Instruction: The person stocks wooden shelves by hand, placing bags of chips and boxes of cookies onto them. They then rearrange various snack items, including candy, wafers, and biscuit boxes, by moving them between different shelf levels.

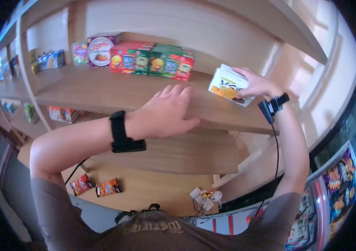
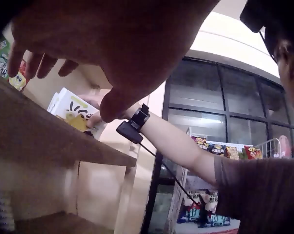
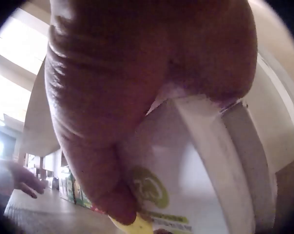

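My right hand (image 1: 258, 83) grips a white snack carton (image 1: 225, 83) with black lettering and a yellow picture, at the right end of the wooden shelf (image 1: 132, 92). The carton leans over the shelf board. Close up in the right wrist view, thumb and fingers clasp the white carton (image 3: 186, 165) from above, and a second pale carton edge (image 3: 252, 156) shows right beside it. My left hand (image 1: 163, 111) hovers over the shelf's front edge, fingers spread and holding nothing. Behind it stand red and green snack packs (image 1: 171, 62) in a row.
A purple box (image 1: 102, 50) and a shiny bag (image 1: 80, 53) stand left of the packs. On the bottom board lie two small snack bags (image 1: 108, 187) and a power strip (image 1: 203, 198) with cables. Another shelf board hangs above; a snack rack (image 1: 336, 188) stands at right.
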`<state>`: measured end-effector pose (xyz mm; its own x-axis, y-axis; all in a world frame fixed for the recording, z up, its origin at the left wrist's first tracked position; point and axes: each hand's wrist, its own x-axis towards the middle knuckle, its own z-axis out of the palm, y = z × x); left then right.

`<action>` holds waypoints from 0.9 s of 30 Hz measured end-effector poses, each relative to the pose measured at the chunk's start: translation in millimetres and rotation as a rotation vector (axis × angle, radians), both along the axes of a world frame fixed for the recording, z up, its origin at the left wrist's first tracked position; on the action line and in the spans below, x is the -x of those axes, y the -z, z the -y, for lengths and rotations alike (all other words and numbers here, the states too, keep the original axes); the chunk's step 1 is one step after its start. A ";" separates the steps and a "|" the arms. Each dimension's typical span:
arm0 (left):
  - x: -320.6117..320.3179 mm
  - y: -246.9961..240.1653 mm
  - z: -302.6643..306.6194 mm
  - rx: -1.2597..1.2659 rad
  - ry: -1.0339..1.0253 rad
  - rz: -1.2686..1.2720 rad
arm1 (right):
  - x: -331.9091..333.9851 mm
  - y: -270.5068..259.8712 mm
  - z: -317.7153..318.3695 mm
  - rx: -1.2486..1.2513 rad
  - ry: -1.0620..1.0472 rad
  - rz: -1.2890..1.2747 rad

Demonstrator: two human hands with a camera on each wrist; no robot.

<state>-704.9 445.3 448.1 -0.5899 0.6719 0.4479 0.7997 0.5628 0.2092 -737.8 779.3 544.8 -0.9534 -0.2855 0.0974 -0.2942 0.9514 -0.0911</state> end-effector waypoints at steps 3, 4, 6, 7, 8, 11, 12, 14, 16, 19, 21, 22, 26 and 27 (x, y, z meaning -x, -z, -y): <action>0.3 -4.0 -5.3 0.056 -0.014 0.121 | -0.8 -6.6 -1.9 0.208 0.043 0.124; -0.1 -7.5 -9.7 0.065 0.002 0.125 | 2.3 -7.1 -4.3 0.221 0.060 0.129; 4.6 -17.1 -19.7 0.063 0.011 0.122 | 2.2 -10.7 -5.4 0.216 0.154 0.133; 10.8 -22.4 -26.2 0.067 0.020 0.126 | 0.8 -12.0 -4.7 0.256 0.176 0.148; 18.7 -30.5 -33.9 0.055 0.047 0.054 | 2.8 -11.2 -5.7 0.260 0.185 0.151; 41.7 -51.8 -57.8 0.049 0.106 -0.054 | 11.3 -4.8 -16.4 0.174 0.169 0.107; 48.9 -56.7 -65.8 0.053 0.131 -0.091 | 13.8 -1.8 -20.8 0.111 0.188 0.073; 61.5 -61.8 -81.8 0.068 0.128 -0.088 | 17.8 3.3 -28.6 0.053 0.198 0.008; 65.4 -68.5 -93.0 0.077 0.118 -0.083 | 7.7 -1.4 -22.4 0.074 0.167 0.021; 59.8 -81.7 -101.9 0.121 0.106 -0.159 | -18.7 -3.1 -8.4 0.098 0.081 -0.018; 51.2 -87.4 -105.0 0.162 0.167 -0.208 | -40.5 -1.0 4.5 0.158 -0.052 -0.085; 54.4 -87.7 -110.0 0.195 0.206 -0.171 | -49.9 0.5 9.0 0.143 -0.107 -0.131; 51.1 -83.3 -114.9 0.252 0.183 0.000 | -83.7 -8.9 36.2 0.126 -0.033 -0.148; 48.9 -82.2 -112.3 0.195 0.195 -0.018 | -81.2 -5.6 29.8 0.135 -0.030 -0.147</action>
